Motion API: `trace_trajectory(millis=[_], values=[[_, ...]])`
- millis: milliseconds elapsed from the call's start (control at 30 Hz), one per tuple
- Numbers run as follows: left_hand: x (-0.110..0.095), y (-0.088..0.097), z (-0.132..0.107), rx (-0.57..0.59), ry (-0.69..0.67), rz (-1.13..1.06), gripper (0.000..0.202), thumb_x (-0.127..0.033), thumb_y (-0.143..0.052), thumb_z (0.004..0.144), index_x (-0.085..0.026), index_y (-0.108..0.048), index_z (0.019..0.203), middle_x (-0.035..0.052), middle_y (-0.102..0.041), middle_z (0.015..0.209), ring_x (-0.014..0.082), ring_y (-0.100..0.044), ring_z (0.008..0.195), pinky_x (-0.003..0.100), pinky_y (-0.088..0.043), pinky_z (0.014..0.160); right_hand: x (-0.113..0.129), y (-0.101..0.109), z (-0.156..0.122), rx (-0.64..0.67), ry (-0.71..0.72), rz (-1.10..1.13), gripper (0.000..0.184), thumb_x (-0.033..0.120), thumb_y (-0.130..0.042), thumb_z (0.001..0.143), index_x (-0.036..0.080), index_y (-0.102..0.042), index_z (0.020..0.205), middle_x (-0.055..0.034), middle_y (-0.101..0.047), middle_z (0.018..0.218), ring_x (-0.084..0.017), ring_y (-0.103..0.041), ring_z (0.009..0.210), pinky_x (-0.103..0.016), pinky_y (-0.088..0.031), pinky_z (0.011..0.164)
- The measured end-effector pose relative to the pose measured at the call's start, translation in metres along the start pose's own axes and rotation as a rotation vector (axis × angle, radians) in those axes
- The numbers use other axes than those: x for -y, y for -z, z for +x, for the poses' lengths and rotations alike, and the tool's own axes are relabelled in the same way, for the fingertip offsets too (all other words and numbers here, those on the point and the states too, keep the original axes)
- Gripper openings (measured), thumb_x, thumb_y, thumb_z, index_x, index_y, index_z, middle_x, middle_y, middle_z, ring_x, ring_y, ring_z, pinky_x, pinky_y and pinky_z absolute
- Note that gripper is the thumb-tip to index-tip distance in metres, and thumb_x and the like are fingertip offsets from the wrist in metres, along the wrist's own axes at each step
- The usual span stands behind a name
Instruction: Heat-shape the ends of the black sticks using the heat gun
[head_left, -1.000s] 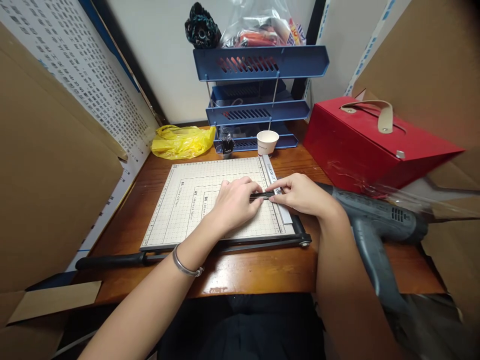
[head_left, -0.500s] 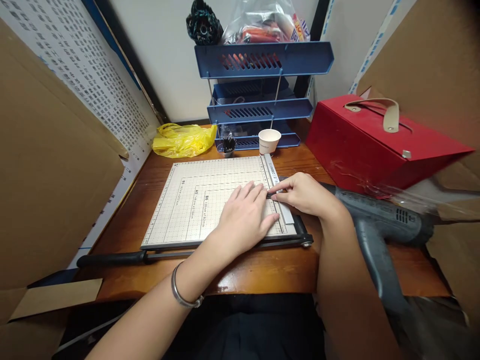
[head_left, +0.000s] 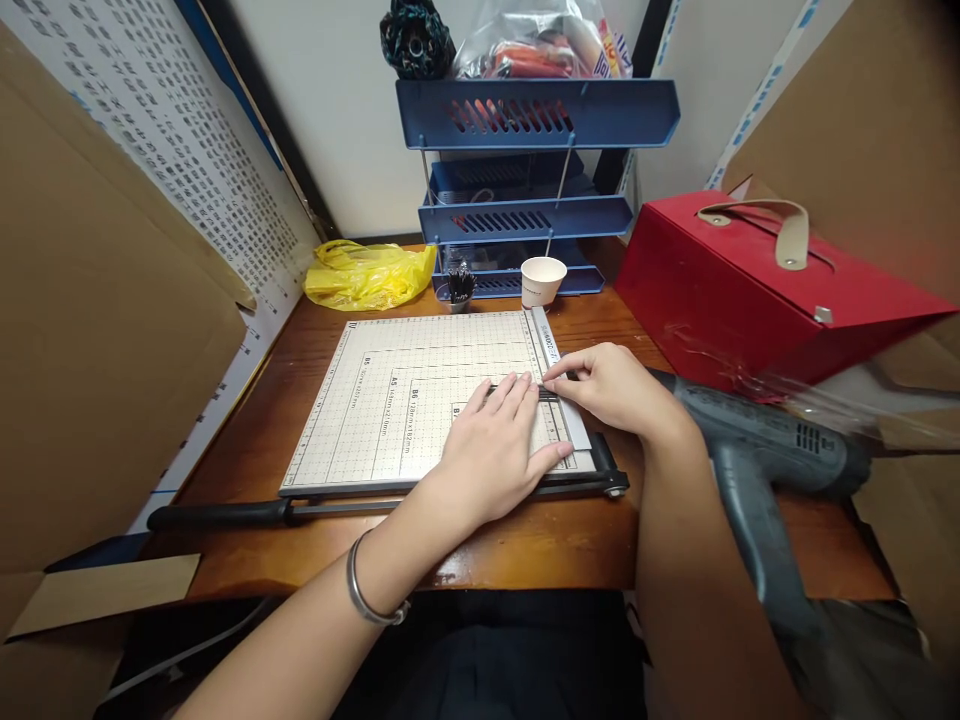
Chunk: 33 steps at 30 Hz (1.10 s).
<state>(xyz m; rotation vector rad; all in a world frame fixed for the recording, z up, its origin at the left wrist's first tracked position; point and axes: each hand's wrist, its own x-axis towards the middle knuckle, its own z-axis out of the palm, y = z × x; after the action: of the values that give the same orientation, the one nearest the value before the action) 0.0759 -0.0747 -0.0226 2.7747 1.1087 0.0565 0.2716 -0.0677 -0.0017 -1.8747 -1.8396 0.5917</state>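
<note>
My left hand (head_left: 499, 440) lies flat on the gridded board of a paper cutter (head_left: 375, 370), fingers stretched out. A bundle of thin black strips (head_left: 548, 394) lies under its fingers, mostly hidden; a short dark end shows past the index side. My right hand (head_left: 611, 388) has thumb and index finger closed at the right end of these strips, beside the metal ruler edge (head_left: 576, 425). How firmly the fingertips grip cannot be seen. The cutter's blade arm with its black handle (head_left: 217, 515) lies down along the near edge.
Behind the cutter stand a paper cup (head_left: 542, 285), a small holder of black bristly pieces (head_left: 460, 290), a yellow plastic bag (head_left: 371, 275) and blue stacked trays (head_left: 532, 115). At right are a red box (head_left: 735, 290) and a grey heat gun (head_left: 772, 440). Cardboard (head_left: 97, 300) walls the left.
Both hands have shifted slightly right over the board. More of the black strips now shows between my left fingers and my right fingertips.
</note>
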Motion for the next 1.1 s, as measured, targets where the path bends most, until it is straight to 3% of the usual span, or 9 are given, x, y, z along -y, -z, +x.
trace_trajectory(millis=[200, 367, 467, 600, 933, 1100], values=[[-0.004, -0.006, -0.002, -0.011, 0.005, -0.022, 0.090, -0.071, -0.029, 0.104, -0.003, -0.031, 0.163, 0.0166, -0.024, 0.171, 0.0301, -0.020, 0.161, 0.048, -0.018, 0.132, -0.006, -0.002, 0.001, -0.042, -0.003, 0.035, 0.022, 0.036, -0.068, 0.084, 0.022, -0.081, 0.095, 0.0038, -0.050, 0.055, -0.013, -0.040, 0.055, -0.031, -0.029, 0.060], [-0.006, -0.010, -0.002, -0.048, 0.012, -0.023, 0.090, -0.072, -0.031, 0.104, -0.004, -0.031, 0.162, 0.0183, -0.026, 0.171, 0.0318, -0.022, 0.161, 0.050, -0.021, 0.131, -0.007, 0.001, -0.002, 0.103, -0.001, 0.102, 0.028, 0.036, -0.067, 0.080, 0.020, -0.075, 0.103, 0.0072, -0.038, 0.057, -0.012, -0.036, 0.055, -0.029, -0.028, 0.057], [-0.006, -0.008, -0.002, -0.037, 0.005, -0.032, 0.092, -0.072, -0.030, 0.104, -0.002, -0.029, 0.163, 0.0190, -0.024, 0.171, 0.0316, -0.021, 0.161, 0.049, -0.019, 0.131, -0.001, 0.005, -0.005, 0.204, -0.029, 0.096, 0.035, 0.027, -0.067, 0.075, 0.019, -0.073, 0.108, 0.0082, -0.037, 0.058, -0.012, -0.036, 0.055, -0.028, -0.031, 0.057], [-0.004, -0.006, -0.003, -0.029, -0.012, -0.045, 0.092, -0.072, -0.030, 0.103, -0.003, -0.028, 0.164, 0.0183, -0.023, 0.171, 0.0305, -0.019, 0.161, 0.049, -0.019, 0.131, 0.006, 0.005, -0.005, 0.184, -0.049, 0.064, 0.039, 0.018, -0.060, 0.069, 0.019, -0.074, 0.106, 0.0076, -0.041, 0.057, -0.013, -0.040, 0.055, -0.028, -0.033, 0.058], [0.000, -0.006, -0.004, -0.031, -0.023, -0.063, 0.093, -0.074, -0.031, 0.103, -0.003, -0.029, 0.163, 0.0176, -0.024, 0.171, 0.0295, -0.020, 0.161, 0.049, -0.019, 0.131, 0.006, 0.001, -0.003, 0.125, -0.067, 0.059, 0.035, 0.020, -0.059, 0.068, 0.020, -0.078, 0.098, 0.0070, -0.040, 0.054, -0.013, -0.037, 0.055, -0.030, -0.031, 0.059], [0.001, -0.010, -0.005, -0.097, -0.024, -0.084, 0.095, -0.077, -0.030, 0.101, -0.004, -0.036, 0.160, 0.0191, -0.032, 0.168, 0.0303, -0.026, 0.159, 0.048, -0.022, 0.130, 0.006, 0.001, -0.003, 0.111, -0.074, 0.066, 0.035, 0.020, -0.060, 0.069, 0.019, -0.079, 0.098, 0.0063, -0.043, 0.054, -0.012, -0.038, 0.053, -0.030, -0.033, 0.060]])
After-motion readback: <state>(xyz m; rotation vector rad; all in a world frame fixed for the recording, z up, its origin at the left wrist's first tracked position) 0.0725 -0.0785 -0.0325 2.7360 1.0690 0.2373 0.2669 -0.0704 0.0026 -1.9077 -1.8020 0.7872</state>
